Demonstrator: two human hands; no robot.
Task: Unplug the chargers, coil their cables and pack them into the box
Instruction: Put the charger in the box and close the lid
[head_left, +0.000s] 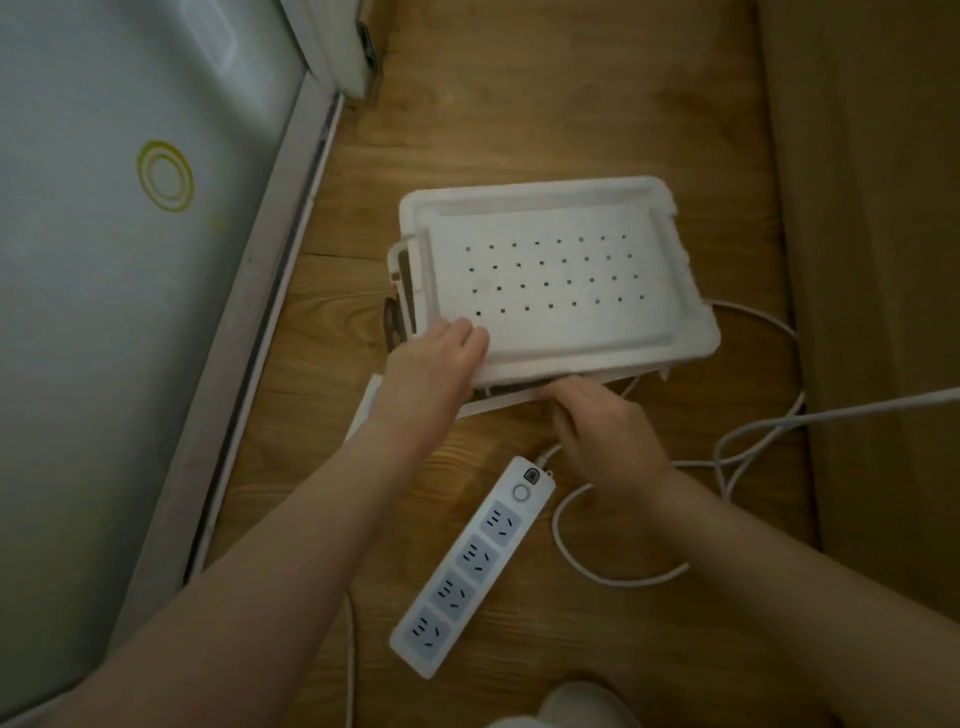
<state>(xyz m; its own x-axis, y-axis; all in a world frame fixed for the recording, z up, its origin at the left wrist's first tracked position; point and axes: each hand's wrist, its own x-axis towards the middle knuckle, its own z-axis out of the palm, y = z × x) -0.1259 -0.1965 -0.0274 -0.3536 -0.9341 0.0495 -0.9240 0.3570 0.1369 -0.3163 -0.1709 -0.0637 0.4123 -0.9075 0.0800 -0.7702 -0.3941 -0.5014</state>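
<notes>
The box (498, 404) sits on the floor (519, 104), its lid (561, 280) askew on top — white, dotted with small holes. The step is lidding or unlidding; I cannot tell which. The left hand (436, 358) grips the lid's near corner. The right hand (602, 431) curls at the box's front rim — grip unclear. Next, square the lid or lift it clear. The strip (467, 566) shows empty sockets, with a cable (613, 577) looped beside it.

White box lid (561, 270) with dark holes, white power strip (535, 480), blue sockets (500, 521)
</notes>
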